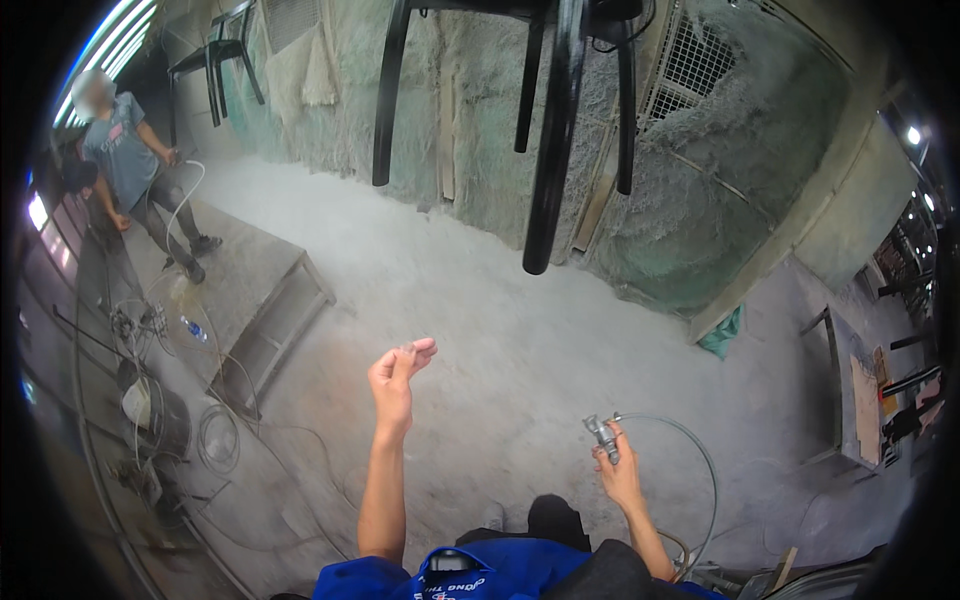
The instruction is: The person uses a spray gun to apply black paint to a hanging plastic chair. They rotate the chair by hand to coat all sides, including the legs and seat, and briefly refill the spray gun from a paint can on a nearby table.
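Head cam's got the right hand [622, 473] wrapped round a metal spray gun [601, 434], left hand [394, 378] curled (can't tell if empty), and the hanging chair [557, 140] up ahead looks already black, no clue what's left.

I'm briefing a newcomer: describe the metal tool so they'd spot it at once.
Against the pale floor, find the right hand, low and right of centre. The metal tool is in its grip: a chunky silvery body, unlike the thin hose curving beside it.
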### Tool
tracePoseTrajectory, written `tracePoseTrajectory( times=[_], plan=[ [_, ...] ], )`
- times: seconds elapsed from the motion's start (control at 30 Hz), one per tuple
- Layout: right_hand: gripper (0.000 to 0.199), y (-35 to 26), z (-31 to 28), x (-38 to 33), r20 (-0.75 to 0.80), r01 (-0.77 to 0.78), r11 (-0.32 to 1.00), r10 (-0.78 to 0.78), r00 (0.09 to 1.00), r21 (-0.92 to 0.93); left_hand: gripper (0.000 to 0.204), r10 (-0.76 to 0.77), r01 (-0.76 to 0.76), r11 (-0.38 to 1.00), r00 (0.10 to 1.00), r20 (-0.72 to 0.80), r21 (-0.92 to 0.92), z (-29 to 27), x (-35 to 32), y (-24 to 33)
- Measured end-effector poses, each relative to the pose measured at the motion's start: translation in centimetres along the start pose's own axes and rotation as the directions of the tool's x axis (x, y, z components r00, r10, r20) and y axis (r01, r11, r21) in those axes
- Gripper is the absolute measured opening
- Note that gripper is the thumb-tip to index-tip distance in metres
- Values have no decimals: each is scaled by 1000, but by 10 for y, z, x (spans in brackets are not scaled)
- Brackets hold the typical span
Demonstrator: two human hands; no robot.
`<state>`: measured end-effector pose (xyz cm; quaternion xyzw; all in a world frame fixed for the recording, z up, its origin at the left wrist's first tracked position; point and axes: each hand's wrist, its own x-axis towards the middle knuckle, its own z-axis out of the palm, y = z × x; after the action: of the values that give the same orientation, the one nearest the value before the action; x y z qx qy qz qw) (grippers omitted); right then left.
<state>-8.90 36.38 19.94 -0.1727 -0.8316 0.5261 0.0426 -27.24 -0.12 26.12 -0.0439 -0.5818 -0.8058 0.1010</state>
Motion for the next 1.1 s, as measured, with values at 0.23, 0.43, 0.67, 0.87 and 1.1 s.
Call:
tracePoseTrajectory(
  times=[0.23, 0.43, 0.67, 0.87, 1.1],
  plan=[
    [51, 0, 25, 53, -284, 199, 927, -107, 953, 318, 37, 182, -207, 975, 956, 229, 87, 43, 97, 80],
    [47, 7, 63, 118, -484, 246, 871, -11, 875, 424, 80, 171, -272, 948, 873, 458, 165, 142, 197, 112],
    [46, 3, 112, 218, -733, 438, 834, -61, 677, 335, 83, 160, -235, 969, 834, 527, 78, 164, 213, 140],
    [62, -97, 146, 299, -858, 698, 697, -248, 450, 164, 83, 32, -138, 981, 806, 591, 134, 112, 214, 188],
    [68, -284, 217, 294, -869, 964, 27, -427, 249, 263, 119, 188, -251, 968, 686, 703, -14, 44, 229, 217]
  ],
)
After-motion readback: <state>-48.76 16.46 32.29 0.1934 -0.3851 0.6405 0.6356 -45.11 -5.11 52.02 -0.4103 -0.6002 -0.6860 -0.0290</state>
